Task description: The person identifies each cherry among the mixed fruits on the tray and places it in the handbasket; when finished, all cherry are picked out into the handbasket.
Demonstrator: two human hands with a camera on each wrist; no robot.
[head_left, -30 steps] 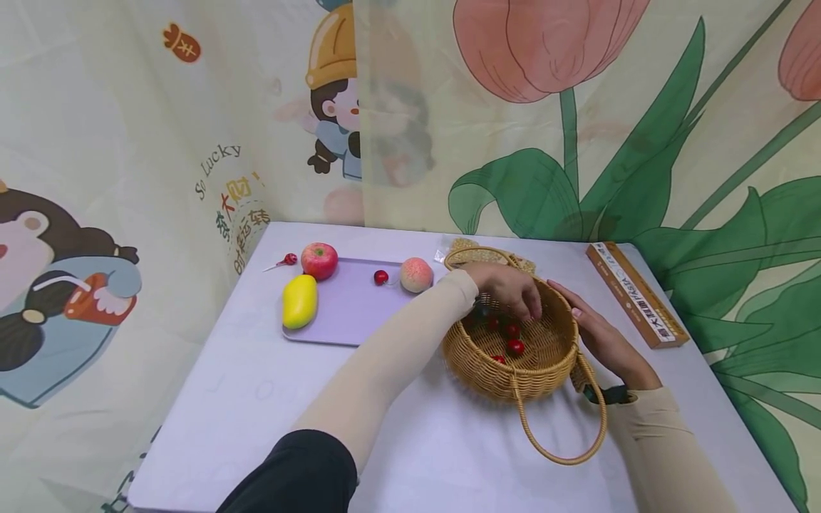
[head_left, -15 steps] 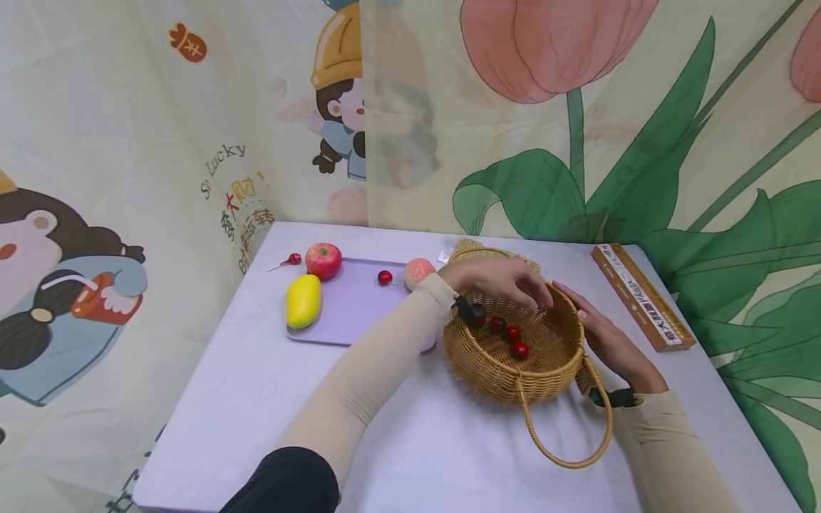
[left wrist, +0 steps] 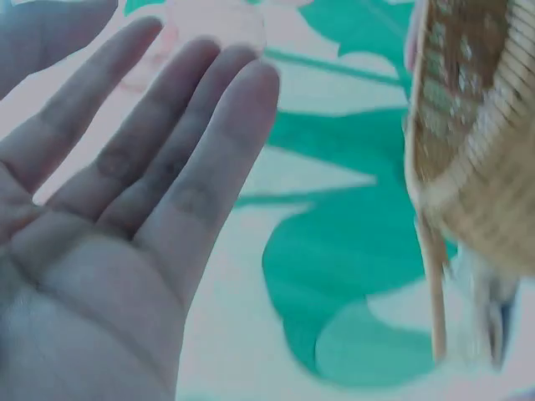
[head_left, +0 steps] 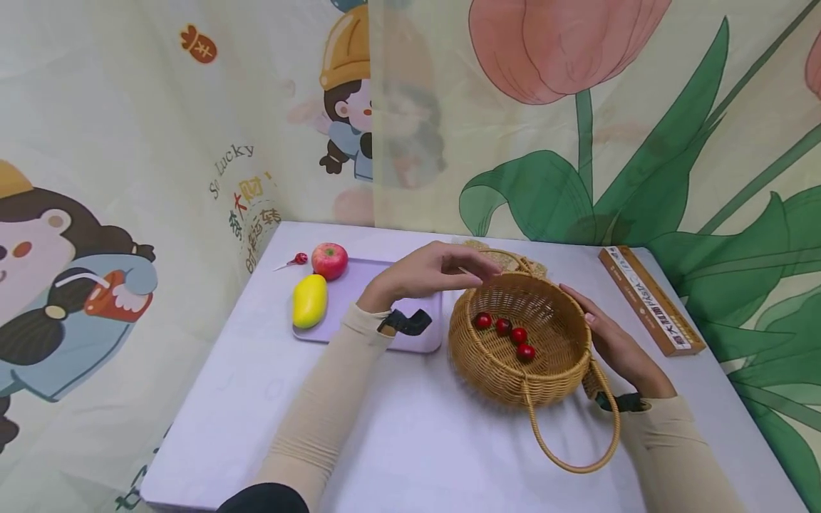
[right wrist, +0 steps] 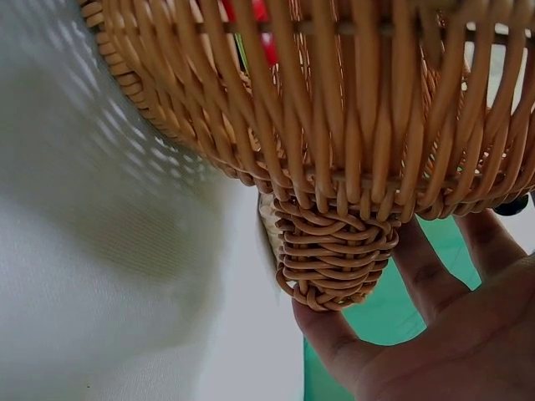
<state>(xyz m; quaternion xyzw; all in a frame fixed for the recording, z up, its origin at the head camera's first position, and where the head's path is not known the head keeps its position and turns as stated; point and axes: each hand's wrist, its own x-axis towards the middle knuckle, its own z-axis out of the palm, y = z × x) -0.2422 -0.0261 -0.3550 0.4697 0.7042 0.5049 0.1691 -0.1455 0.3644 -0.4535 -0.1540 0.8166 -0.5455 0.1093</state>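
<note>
The wicker basket stands at the right half of the table, with several red cherries lying inside it. My left hand hovers over the right end of the lilac tray, its fingertips near the basket's back left rim. In the left wrist view its palm shows bare and the fingers are extended. My right hand rests against the basket's right side; in the right wrist view its spread fingers touch the weave. A red apple and a yellow mango lie at the tray's left end.
A small red object with a pale stem lies beyond the apple. Behind the basket is a woven tan piece, partly hidden. A long brown pasta box lies at the right. One basket handle droops toward the front.
My left hand has lifted out of the basket and moved left over the tray, now covering the peach and the cherry there. The cherries in the basket show fully. My right hand stays at the basket.
</note>
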